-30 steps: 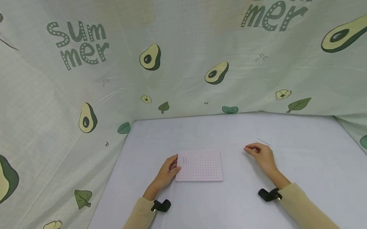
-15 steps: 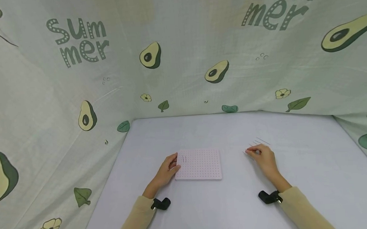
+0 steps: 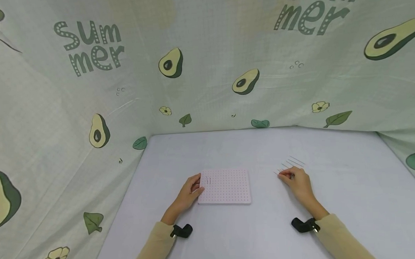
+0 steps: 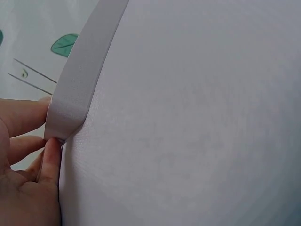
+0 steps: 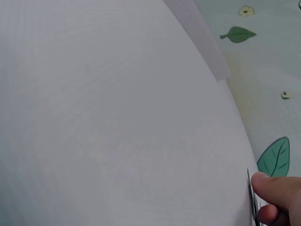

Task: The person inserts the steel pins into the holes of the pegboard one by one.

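A pale pink pegboard [image 3: 227, 188] with rows of small holes lies on the table. My left hand [image 3: 186, 194] grips its left edge between thumb and fingers; the left wrist view shows the board's side wall [image 4: 77, 80] against the fingertips. Two thin needle-like rods [image 3: 208, 180] stand upright near the board's upper left corner. To the right of the board, several similar rods [image 3: 296, 161] lie slantwise on the table. My right hand [image 3: 298, 183] is at the near end of them, thumb and fingertips close together beside dark rods [image 5: 252, 197]. Whether one is pinched is unclear.
A white cloth covers the table [image 3: 229, 236]. Behind and to the left hangs a pale green curtain [image 3: 206, 102] with avocado and leaf prints. Black wrist cameras [image 3: 182, 231] sit at both sleeves.
My right hand has shifted slightly toward me along the loose rods, so more of them show behind it. The left hand and the pegboard have stayed in place.
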`<act>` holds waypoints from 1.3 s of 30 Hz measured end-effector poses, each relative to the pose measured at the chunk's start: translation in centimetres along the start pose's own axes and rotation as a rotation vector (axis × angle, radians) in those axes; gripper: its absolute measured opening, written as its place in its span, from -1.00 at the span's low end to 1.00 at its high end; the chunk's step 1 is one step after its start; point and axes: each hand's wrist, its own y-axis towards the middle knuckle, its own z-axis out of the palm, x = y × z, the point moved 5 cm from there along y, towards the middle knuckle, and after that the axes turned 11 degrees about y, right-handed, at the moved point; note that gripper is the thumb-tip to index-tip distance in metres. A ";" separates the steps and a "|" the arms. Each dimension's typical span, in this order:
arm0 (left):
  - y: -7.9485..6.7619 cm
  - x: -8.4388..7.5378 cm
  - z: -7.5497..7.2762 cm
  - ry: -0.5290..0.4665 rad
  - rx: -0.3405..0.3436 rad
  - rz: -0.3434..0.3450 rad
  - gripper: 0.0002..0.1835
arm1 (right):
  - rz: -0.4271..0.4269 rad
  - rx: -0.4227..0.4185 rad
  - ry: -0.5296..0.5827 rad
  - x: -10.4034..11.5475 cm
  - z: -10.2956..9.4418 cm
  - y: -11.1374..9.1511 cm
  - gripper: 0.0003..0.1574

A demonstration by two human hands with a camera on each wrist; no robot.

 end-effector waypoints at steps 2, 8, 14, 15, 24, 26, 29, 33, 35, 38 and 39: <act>0.1 0.0 0.0 0.024 0.003 0.005 -0.37 | -0.005 -0.002 -0.007 0.0 0.0 0.0 -0.90; 0.1 0.0 0.0 0.078 0.003 0.033 -0.37 | -0.013 0.006 -0.012 -0.1 0.1 -0.1 -0.91; 0.0 0.1 0.1 0.059 0.006 -0.001 -0.36 | -0.021 0.002 -0.018 0.0 0.2 -0.1 -0.91; 0.0 0.0 0.1 0.054 0.004 -0.007 -0.36 | -0.024 0.001 -0.017 0.1 0.2 -0.1 -0.91; -0.5 -2.8 -0.3 0.041 0.000 -0.006 -0.39 | 0.005 0.013 -0.002 0.5 0.5 -0.1 -0.93; -0.7 -3.5 -0.5 0.029 0.008 0.000 -0.39 | 0.008 0.017 -0.003 0.6 0.5 -0.2 -0.93; -0.8 -4.0 -0.8 0.015 0.016 0.002 -0.39 | 0.013 0.023 -0.007 0.6 0.6 -0.3 -0.92; -0.9 -4.0 -0.8 0.001 0.011 0.004 -0.39 | 0.010 0.033 -0.017 0.8 0.6 -0.3 -0.92; -0.8 -3.9 -0.7 -0.001 0.008 0.008 -0.39 | 0.013 0.040 -0.020 0.8 0.7 -0.3 -0.92; -0.8 -3.9 -0.7 0.006 0.007 0.013 -0.39 | 0.021 0.043 -0.025 0.8 0.7 -0.3 -0.91; -0.8 -3.9 -0.7 0.012 0.008 0.014 -0.39 | 0.022 0.044 -0.027 0.8 0.7 -0.3 -0.91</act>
